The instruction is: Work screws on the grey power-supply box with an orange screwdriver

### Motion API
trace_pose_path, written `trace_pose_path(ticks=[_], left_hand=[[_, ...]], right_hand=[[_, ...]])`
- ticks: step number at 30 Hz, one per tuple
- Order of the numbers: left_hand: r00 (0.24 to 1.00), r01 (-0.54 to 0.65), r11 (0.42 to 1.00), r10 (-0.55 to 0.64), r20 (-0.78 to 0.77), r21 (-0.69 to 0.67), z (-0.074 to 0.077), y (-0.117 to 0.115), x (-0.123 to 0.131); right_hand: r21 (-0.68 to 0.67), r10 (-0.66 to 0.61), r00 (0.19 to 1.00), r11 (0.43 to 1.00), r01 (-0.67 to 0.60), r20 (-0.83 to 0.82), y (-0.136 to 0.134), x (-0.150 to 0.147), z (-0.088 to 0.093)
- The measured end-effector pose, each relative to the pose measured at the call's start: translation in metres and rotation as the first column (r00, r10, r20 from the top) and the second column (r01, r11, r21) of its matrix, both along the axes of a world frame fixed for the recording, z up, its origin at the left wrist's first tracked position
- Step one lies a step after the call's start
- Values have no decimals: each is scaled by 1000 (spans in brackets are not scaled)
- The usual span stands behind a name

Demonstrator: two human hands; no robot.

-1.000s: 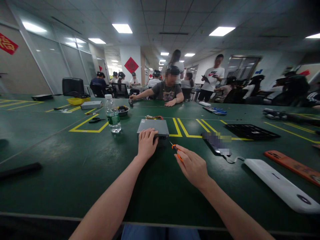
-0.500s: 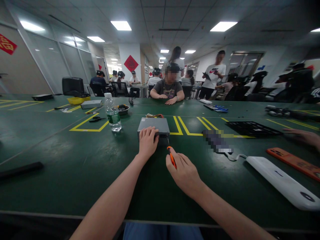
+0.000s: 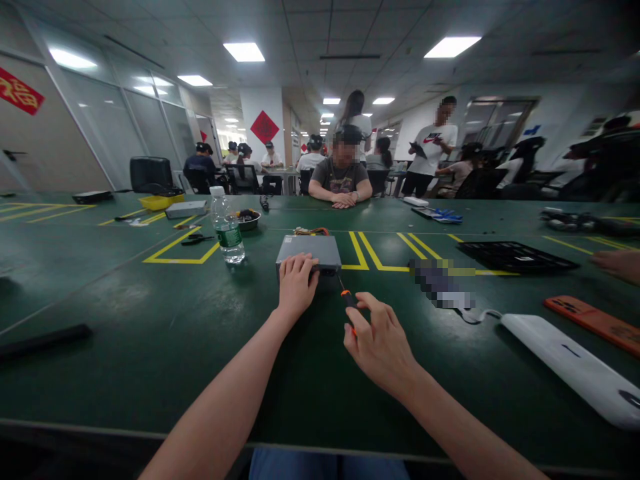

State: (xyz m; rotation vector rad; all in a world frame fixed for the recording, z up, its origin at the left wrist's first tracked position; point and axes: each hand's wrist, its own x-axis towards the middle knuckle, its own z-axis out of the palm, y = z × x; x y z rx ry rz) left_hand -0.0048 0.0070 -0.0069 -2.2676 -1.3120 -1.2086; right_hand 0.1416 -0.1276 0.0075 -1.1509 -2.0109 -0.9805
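Observation:
A grey metal computer power supply (image 3: 307,248) lies on the green table in front of me, with bundled coloured cables (image 3: 313,231) at its far side. My left hand (image 3: 299,283) holds it, fingers over the top and palm against the near face. In my right hand (image 3: 380,340) is a screwdriver (image 3: 347,299) with an orange and black handle, gripped between thumb and fingers. Its thin shaft points at the near right corner of the power supply; whether the tip touches is too small to tell.
A water bottle (image 3: 229,230) stands left of the power supply, before a metal bowl (image 3: 249,220). To the right lie a white power bank-like device (image 3: 565,360), an orange phone case (image 3: 595,320) and a black tray (image 3: 517,257). Another person's hand (image 3: 620,263) is at the right edge.
My right hand has shifted slightly right, and its fingers have loosened and moved along the screwdriver handle, showing more of it. My left hand stays on the power supply. The person opposite has joined their hands.

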Motion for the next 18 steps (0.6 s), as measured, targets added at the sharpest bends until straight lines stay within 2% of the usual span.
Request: trace_pose_path(ticks=[3,9,14,18], left_hand=[[1000,0,1000,0,2,-3,0,0,0],[1000,-2,1000,2,8,-7,0,0,1],[1000,6,1000,-6,-8,-11,0,0,0],[1000,13,1000,-14,-9,-10,1,-1,0]], right_hand=[[-62,71,994,996,-66,84,2,2,-2],[-18,-28,1000,999,28,10,2,8,6],[-91,-10,999,996,14,48,-1,3,0],[-18,5,993,1000,-3,114,0,2,-3]])
